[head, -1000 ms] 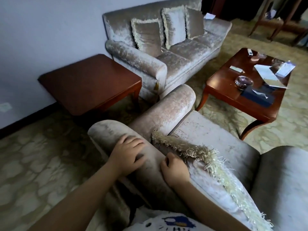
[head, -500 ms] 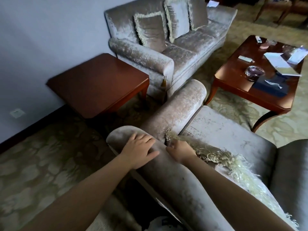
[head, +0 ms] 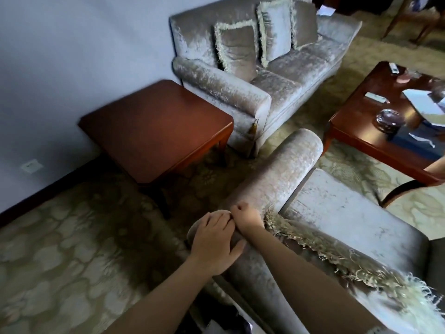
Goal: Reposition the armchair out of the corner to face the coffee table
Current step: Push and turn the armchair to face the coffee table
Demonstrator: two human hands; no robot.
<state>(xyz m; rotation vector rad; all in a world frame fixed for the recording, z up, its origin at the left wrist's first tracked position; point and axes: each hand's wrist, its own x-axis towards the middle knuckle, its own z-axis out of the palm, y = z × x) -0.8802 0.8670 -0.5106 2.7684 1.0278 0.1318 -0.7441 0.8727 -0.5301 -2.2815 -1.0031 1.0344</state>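
On patterned carpet (head: pixel 60 261), the armchair (head: pixel 337 213) faces the coffee table (head: pixel 356 131).

a grey velvet sofa (head: pixel 289 75) stands against the wall with three fringed cushions (head: pixel 237 49) on it. just beside its arm sits a square wooden side table (head: pixel 154 128). patterned carpet (head: pixel 60 249) covers the floor.

The armchair (head: pixel 342 213) is pale silvery-beige velvet, and the sofa (head: pixel 284 88) matches it. The cushions (head: pixel 236 49) are the same grey-beige with cream fringe. The side table (head: pixel 154 131) and coffee table (head: pixel 361 121) are glossy reddish-brown wood. The carpet (head: pixel 60 256) is olive-beige with a pale cloud-like pattern. The wall (head: pixel 72 44) is bluish-grey.
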